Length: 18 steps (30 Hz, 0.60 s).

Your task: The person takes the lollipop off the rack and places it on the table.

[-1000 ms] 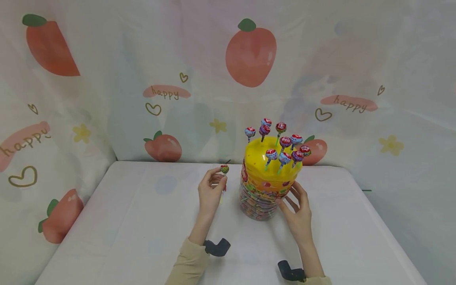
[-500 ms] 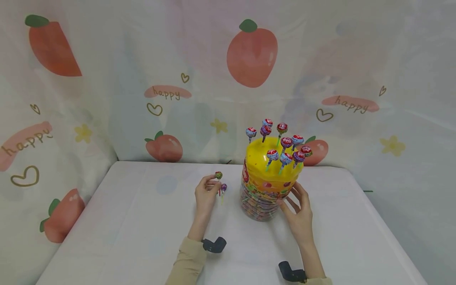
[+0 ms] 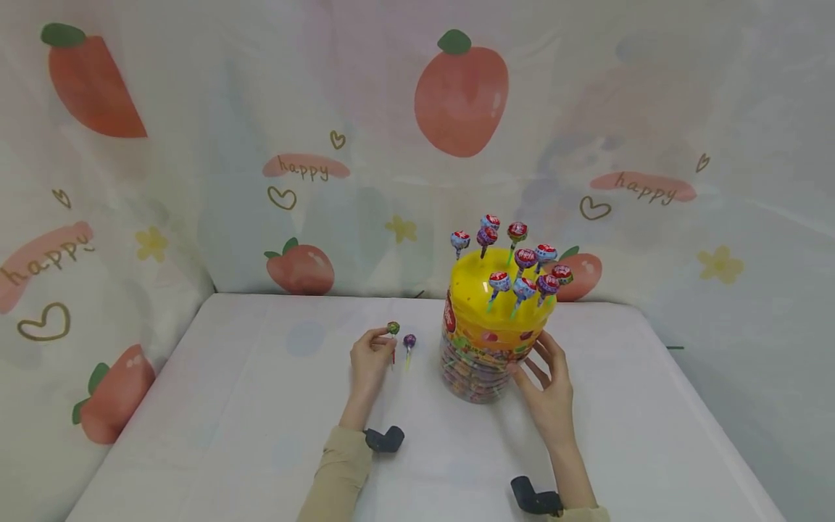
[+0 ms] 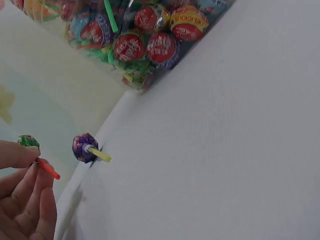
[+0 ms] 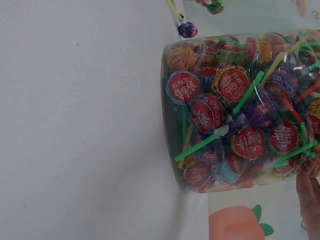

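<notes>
My left hand (image 3: 370, 362) pinches a green-wrapped lollipop (image 3: 393, 328) with a red stick, its head up, left of the jar. Just right of those fingers a purple lollipop (image 3: 409, 340) with a yellow stick lies on the table; the left wrist view shows both lollipops. A tall clear jar (image 5: 240, 110) with a yellow lid (image 3: 471, 279) stands right of centre, full of wrapped lollipops. Several lollipops (image 3: 524, 288) stand upright in the lid. On the jar's right side my right hand (image 3: 549, 388) rests with fingers spread, thumb toward the front.
A white cloth covers the table (image 3: 261, 406). Behind it hangs a printed backdrop (image 3: 391, 109) with peaches, hearts and "happy" lettering. Black curved wrist pieces (image 3: 385, 439) sit on both wrists, above beige sleeves (image 3: 335, 478).
My left hand has moved left and down with the green lollipop, away from the jar. The purple lollipop, earlier mostly hidden behind that hand, now shows fully. My right hand stays on the jar.
</notes>
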### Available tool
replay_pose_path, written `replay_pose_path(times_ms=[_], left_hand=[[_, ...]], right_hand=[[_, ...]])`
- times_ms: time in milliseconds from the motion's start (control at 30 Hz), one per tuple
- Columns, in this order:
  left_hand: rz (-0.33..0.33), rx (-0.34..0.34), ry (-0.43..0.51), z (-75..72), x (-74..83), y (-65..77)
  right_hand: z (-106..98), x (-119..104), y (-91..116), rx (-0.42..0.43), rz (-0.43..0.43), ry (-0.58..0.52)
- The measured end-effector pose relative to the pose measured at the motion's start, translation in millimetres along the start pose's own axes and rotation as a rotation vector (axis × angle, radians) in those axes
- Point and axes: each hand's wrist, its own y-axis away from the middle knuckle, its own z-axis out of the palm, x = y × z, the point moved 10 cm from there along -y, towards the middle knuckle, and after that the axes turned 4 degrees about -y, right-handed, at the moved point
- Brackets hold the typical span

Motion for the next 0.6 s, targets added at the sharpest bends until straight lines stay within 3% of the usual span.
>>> replay_pose_path(times_ms=[167, 600], left_hand=[[0.032, -0.010, -0.076, -1.4, 0.4, -4.0], [0.012, -0.001, -0.307, 3.5, -4.6, -5.5]], right_hand=[[-0.4, 0.6, -0.2, 0.001, -0.005, -0.011], [-0.4, 3.1, -2.1, 0.008, 0.010, -0.004]])
